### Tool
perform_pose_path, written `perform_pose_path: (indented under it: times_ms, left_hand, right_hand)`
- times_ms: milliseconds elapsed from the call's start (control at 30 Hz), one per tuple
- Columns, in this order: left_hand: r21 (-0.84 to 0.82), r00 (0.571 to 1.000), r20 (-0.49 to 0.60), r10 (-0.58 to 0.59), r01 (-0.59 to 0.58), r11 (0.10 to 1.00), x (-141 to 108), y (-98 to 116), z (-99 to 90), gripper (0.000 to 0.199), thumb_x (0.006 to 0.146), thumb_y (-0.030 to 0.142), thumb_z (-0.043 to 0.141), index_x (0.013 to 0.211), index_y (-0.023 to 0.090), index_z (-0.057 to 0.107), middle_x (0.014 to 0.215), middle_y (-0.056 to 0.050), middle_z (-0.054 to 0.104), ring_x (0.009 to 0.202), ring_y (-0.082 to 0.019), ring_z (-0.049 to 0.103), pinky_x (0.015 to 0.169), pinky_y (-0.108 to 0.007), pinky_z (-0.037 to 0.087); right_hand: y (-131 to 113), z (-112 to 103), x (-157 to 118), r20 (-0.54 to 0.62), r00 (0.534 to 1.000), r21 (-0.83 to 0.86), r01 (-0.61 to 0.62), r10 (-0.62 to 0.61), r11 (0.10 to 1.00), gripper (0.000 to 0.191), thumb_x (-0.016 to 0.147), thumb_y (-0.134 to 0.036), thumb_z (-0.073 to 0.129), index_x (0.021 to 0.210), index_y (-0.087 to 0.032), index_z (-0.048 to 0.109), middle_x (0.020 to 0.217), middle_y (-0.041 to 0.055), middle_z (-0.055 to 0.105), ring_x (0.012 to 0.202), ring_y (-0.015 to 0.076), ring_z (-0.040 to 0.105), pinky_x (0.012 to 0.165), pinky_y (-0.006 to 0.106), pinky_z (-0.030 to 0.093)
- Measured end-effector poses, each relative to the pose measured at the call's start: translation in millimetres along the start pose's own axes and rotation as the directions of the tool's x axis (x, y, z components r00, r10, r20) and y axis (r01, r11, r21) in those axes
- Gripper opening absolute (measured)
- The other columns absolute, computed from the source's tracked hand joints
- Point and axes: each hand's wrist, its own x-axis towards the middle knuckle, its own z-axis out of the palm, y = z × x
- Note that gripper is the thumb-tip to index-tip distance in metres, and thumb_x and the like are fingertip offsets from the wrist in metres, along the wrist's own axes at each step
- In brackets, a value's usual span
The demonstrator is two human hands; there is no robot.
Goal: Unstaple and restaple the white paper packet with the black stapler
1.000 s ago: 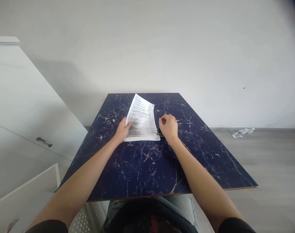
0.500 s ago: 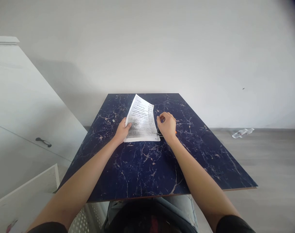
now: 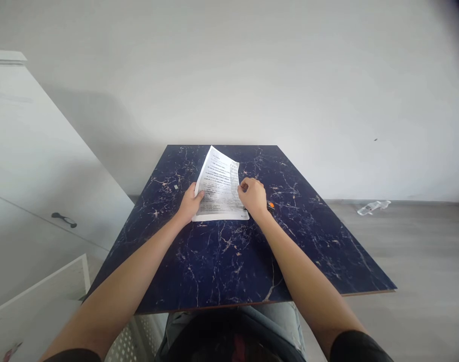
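Note:
A thin stack of printed paper (image 3: 219, 186) is tilted up over the dark table, its pages covered with lines of text. My left hand (image 3: 190, 201) grips its left edge, thumb on top of the page. At the right edge, my right hand (image 3: 254, 195) is closed in a pinch, its fingertips meeting the paper's margin. Partly hidden behind the right wrist lies a small black object with an orange spot (image 3: 270, 205); its kind cannot be made out.
The blue marbled table (image 3: 229, 271) stands against a pale wall (image 3: 252, 75). To the left is a white cabinet (image 3: 33, 151) with a dark handle (image 3: 64, 219). A crumpled clear plastic piece (image 3: 373, 207) lies on the grey floor at right. A tiny white scrap (image 3: 175, 187) is on the table.
My right hand has moved left, from just beside the paper to its right edge, uncovering more of the black and orange object. The left hand keeps its hold.

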Motion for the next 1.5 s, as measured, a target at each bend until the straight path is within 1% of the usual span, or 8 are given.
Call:
perform_pose_path:
  times_ms: [233, 500, 633, 800, 933, 1133, 1267, 1500]
  left_hand:
    - [-0.009, 1.0, -0.002, 0.008, -0.009, 1.0, -0.1, -2.7, 0.5, 0.025, 0.092, 0.032, 0.056, 0.114, 0.021, 0.061, 0.118, -0.008, 0.07, 0.109, -0.027, 0.064, 0.1, -0.043, 0.047]
    - [0.005, 1.0, -0.004, 0.013, -0.013, 1.0, -0.2, -2.0, 0.1, 0.023, 0.092, 0.029, 0.056, 0.112, 0.021, 0.062, 0.118, -0.008, 0.07, 0.106, -0.027, 0.065, 0.101, -0.044, 0.047]
    - [0.021, 1.0, -0.006, 0.01, -0.01, 1.0, 0.1, -2.0, -0.1, 0.023, 0.091, 0.029, 0.057, 0.112, 0.021, 0.062, 0.116, -0.009, 0.071, 0.106, -0.027, 0.065, 0.099, -0.044, 0.048]
    - [0.027, 1.0, -0.007, 0.003, -0.003, 1.0, 0.4, -1.3, 0.0, 0.023, 0.092, 0.03, 0.057, 0.112, 0.021, 0.062, 0.114, -0.009, 0.071, 0.105, -0.027, 0.065, 0.098, -0.044, 0.049]
    - [0.027, 1.0, -0.011, -0.007, 0.007, 1.0, 0.8, -3.0, 0.1, 0.023, 0.091, 0.03, 0.058, 0.111, 0.021, 0.062, 0.113, -0.008, 0.071, 0.103, -0.027, 0.065, 0.097, -0.044, 0.049]
    - [0.017, 1.0, -0.013, -0.015, 0.015, 1.0, 0.8, -2.8, 0.3, 0.022, 0.091, 0.031, 0.059, 0.11, 0.022, 0.063, 0.112, -0.008, 0.071, 0.103, -0.028, 0.065, 0.097, -0.044, 0.048]
    - [0.021, 0.999, -0.013, -0.029, 0.03, 0.999, 0.6, 0.4, 0.2, 0.021, 0.091, 0.031, 0.059, 0.109, 0.021, 0.062, 0.111, -0.008, 0.071, 0.104, -0.029, 0.065, 0.098, -0.045, 0.048]
    - [0.035, 1.0, -0.013, -0.006, 0.007, 0.999, 0.7, -1.6, 0.2, 0.022, 0.091, 0.032, 0.06, 0.11, 0.021, 0.063, 0.112, -0.008, 0.071, 0.104, -0.028, 0.065, 0.098, -0.045, 0.048]
  right_hand:
    - [-3.3, 5.5, -2.0, 0.048, 0.998, -0.102, 0.046, -0.041, 0.994, 0.012, 0.088, -0.021, 0.052, 0.078, -0.02, 0.06, 0.082, 0.0056, 0.063, 0.076, 0.0202, 0.054, 0.068, 0.031, 0.035]
    - [-8.4, 6.2, -3.3, 0.131, 0.991, -0.205, 0.028, -0.001, 0.978, 0.013, 0.089, -0.021, 0.052, 0.082, -0.02, 0.062, 0.088, 0.0095, 0.066, 0.079, 0.0231, 0.057, 0.071, 0.034, 0.037]
    - [-14.3, 6.6, -6.1, 0.171, 0.985, -0.277, 0.071, -0.023, 0.958, 0.019, 0.094, -0.021, 0.045, 0.094, -0.02, 0.063, 0.093, 0.0121, 0.067, 0.089, 0.0271, 0.058, 0.078, 0.039, 0.038]
    - [-19.6, 6.2, -8.8, 0.217, 0.975, -0.312, 0.107, -0.039, 0.944, 0.027, 0.099, -0.026, 0.041, 0.114, -0.019, 0.062, 0.11, 0.0163, 0.064, 0.106, 0.0325, 0.053, 0.086, 0.045, 0.038]
    - [-20.8, 7.3, -9.8, 0.245, 0.968, -0.326, 0.13, -0.049, 0.936, 0.034, 0.101, -0.024, 0.034, 0.123, -0.02, 0.059, 0.116, 0.0176, 0.061, 0.11, 0.0336, 0.051, 0.089, 0.048, 0.038]
    - [-19.3, 13.8, -11.4, 0.197, 0.978, -0.363, 0.136, -0.067, 0.922, 0.049, 0.098, -0.019, 0.031, 0.146, -0.016, 0.043, 0.128, 0.0219, 0.056, 0.114, 0.0362, 0.047, 0.089, 0.05, 0.039]
    - [-19.6, 17.4, -12.5, 0.247, 0.966, -0.374, 0.168, -0.076, 0.912, 0.054, 0.096, -0.015, 0.032, 0.15, -0.016, 0.039, 0.134, 0.0234, 0.053, 0.117, 0.038, 0.046, 0.092, 0.052, 0.037]
    - [-19.1, 20.2, -13.8, 0.261, 0.962, -0.397, 0.18, -0.078, 0.9, 0.053, 0.095, -0.014, 0.031, 0.147, -0.018, 0.042, 0.135, 0.0233, 0.052, 0.116, 0.038, 0.046, 0.091, 0.053, 0.037]
